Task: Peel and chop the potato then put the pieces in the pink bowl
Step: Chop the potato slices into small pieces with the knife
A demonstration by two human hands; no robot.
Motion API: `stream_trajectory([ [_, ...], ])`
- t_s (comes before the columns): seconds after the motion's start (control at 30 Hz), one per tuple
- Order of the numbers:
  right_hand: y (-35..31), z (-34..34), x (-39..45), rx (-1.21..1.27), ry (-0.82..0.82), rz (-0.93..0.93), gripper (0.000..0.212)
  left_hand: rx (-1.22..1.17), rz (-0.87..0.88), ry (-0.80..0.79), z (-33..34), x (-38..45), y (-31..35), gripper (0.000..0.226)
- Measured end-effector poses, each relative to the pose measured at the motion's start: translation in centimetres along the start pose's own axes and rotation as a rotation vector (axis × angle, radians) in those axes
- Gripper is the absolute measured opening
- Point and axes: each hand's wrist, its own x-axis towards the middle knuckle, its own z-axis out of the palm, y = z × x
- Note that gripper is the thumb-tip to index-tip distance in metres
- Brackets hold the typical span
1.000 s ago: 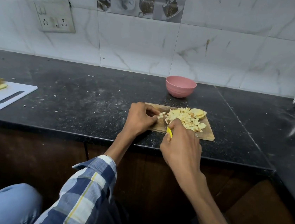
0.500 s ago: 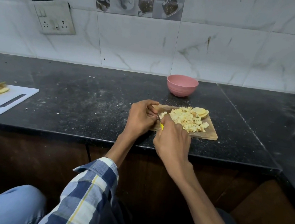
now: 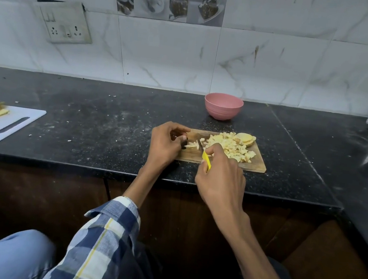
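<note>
While the right hand [image 3: 219, 175] curls round the yellow handle of a small knife [image 3: 206, 158] at the near edge of the wooden board [image 3: 255, 164], its blade runs toward eleven o'clock and ends among a few potato strips [image 3: 192, 144]. Those strips lie just beside the left hand [image 3: 165, 143], which sits at nine o'clock of the knife with its fingers curled over the board's left end. They seem to pinch or steady the strips, though I cannot tell whether the fingertips touch them.

That closeness looks like the main risk. If the blade comes down while the fingertips sit this near, a slip on the small, wet strips could nick a finger. The strips are short, so they may also roll or shoot off the left end of the board onto the dark counter [image 3: 101, 134].

At two o'clock from the knife lies the heap of chopped potato [image 3: 230, 145], with a few uncut round slices [image 3: 245, 139] at its far right. The heap reaches close to the board's near edge, so a careless sweep could push pieces off.

Further out at twelve o'clock stands the pink bowl [image 3: 223, 106], apart from the board. Its inside is hidden from here. Carrying pieces across that gap could scatter some.
</note>
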Motion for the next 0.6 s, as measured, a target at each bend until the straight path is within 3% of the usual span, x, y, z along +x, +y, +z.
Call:
stream_trajectory([
  [0.2, 0.0, 0.8, 0.5, 0.0, -0.031, -0.007, 0.022, 0.143, 0.016, -0.137, -0.3, -0.2, -0.3, 0.014],
  [0.6, -0.7, 2.0, 1.7, -0.035, -0.089, -0.031, 0.019, 0.08, 0.01, -0.14, 0.5, 0.1, 0.0, 0.028],
])
